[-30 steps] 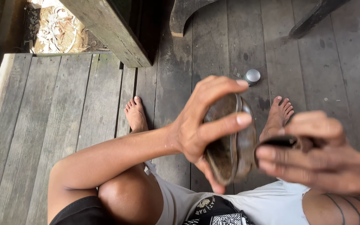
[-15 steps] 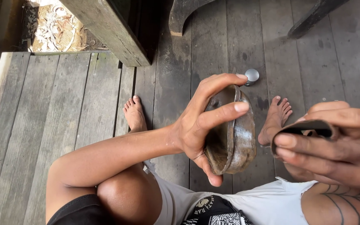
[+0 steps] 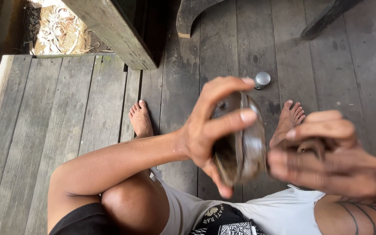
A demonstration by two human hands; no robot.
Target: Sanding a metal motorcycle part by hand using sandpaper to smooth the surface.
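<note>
My left hand grips a dark brown coconut-shell bowl, held on edge with fingers over its rim and thumb underneath. My right hand is right beside the bowl's outer side, blurred, with its fingers closed around a small dark object that I cannot make out. Both hands are above my lap, over my knees and bare feet.
I sit on a grey plank floor. A small round metal cap lies on the boards ahead of my feet. A thick wooden beam and dark furniture legs stand at the far side. A step edge is at left.
My right hand has moved left and down against the bowl's side, now blurred with motion. My left hand has kept its grip on the bowl, turning it slightly.
</note>
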